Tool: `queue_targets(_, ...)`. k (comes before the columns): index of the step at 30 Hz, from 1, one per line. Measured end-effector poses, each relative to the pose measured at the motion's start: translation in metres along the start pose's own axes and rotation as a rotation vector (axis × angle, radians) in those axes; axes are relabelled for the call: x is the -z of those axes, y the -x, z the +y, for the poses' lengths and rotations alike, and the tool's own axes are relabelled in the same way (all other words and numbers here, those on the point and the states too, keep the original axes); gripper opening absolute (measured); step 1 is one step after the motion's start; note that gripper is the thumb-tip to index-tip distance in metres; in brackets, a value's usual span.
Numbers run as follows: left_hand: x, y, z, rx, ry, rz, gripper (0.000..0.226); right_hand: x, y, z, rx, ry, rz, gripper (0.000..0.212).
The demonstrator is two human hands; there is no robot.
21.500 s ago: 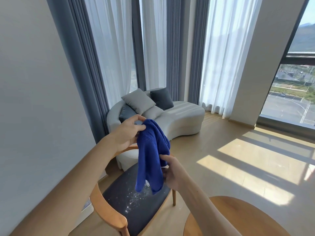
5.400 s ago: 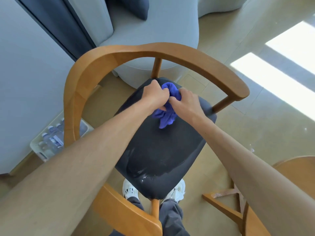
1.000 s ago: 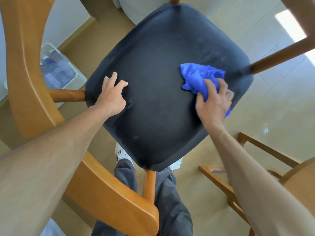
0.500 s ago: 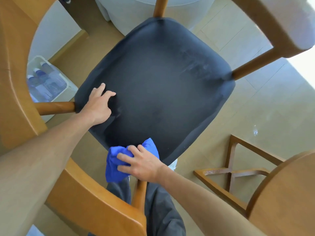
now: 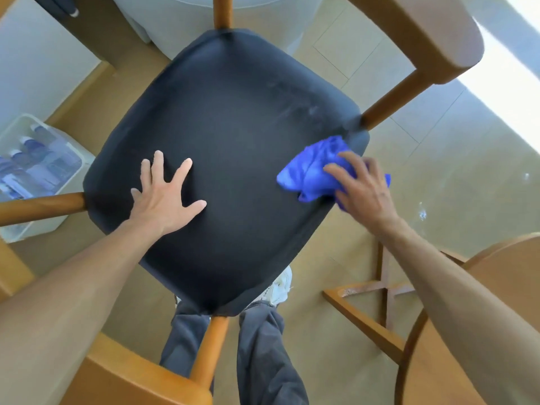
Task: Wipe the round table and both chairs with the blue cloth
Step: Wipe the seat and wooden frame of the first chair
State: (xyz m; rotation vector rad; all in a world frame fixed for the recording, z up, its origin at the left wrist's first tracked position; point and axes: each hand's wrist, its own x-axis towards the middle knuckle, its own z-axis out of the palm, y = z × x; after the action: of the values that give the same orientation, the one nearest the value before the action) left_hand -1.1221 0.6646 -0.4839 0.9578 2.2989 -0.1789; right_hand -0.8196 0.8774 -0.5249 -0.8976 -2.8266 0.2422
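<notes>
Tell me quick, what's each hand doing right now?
Left hand: open, fingers spread, flat on the dark chair seat.
Right hand: gripping the blue cloth at the seat's right edge.

Both forearms are bare up to the edge of the picture, with no sleeves, watch or rings showing. The left hand (image 5: 163, 200) and the right hand (image 5: 362, 188) wear no gloves. At six o'clock, two legs in loose dark grey trousers (image 5: 263, 355) show creases in the fabric. Just above them, toward five o'clock, sits a white laced sneaker (image 5: 280, 286), partly hidden.
</notes>
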Motion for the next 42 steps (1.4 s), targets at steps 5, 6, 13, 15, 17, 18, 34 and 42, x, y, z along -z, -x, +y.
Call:
queue_targets(5, -0.002, -0.004, 0.002, 0.010, 0.023, 0.000, 0.085, -0.012, -0.026, 0.019, -0.730, -0.295, 0.105, 0.041)
queue_targets(6, -0.002, -0.005, 0.002, 0.012, 0.025, -0.003, 0.086, -0.015, -0.023, 0.011, -0.762, -0.361, 0.131, 0.040)
queue_targets(13, 0.001, -0.007, 0.003, 0.018, 0.019, -0.032, 0.087, -0.019, 0.010, -0.066, -0.692, -0.345, 0.213, 0.039)
queue_targets(15, 0.000, -0.007, 0.002, 0.016, 0.019, -0.031, 0.087, -0.020, 0.023, -0.096, -0.636, -0.302, 0.191, 0.040)
queue_targets(17, -0.001, -0.007, 0.001, 0.004, 0.019, -0.028, 0.087, -0.022, 0.037, -0.131, -0.594, -0.269, 0.166, 0.040)
queue_targets(18, -0.001, -0.007, 0.000, -0.003, 0.024, -0.025, 0.087, -0.022, 0.045, -0.150, -0.574, -0.266, 0.154, 0.040)
queue_targets(34, -0.009, 0.025, 0.011, -0.221, -0.103, -0.067, 0.079, -0.028, 0.099, -0.222, 0.068, -0.220, -0.118, 0.037)
queue_targets(42, -0.003, 0.012, 0.011, -0.187, -0.143, -0.109, 0.096, -0.011, 0.010, -0.121, -0.293, -0.066, 0.001, 0.036)
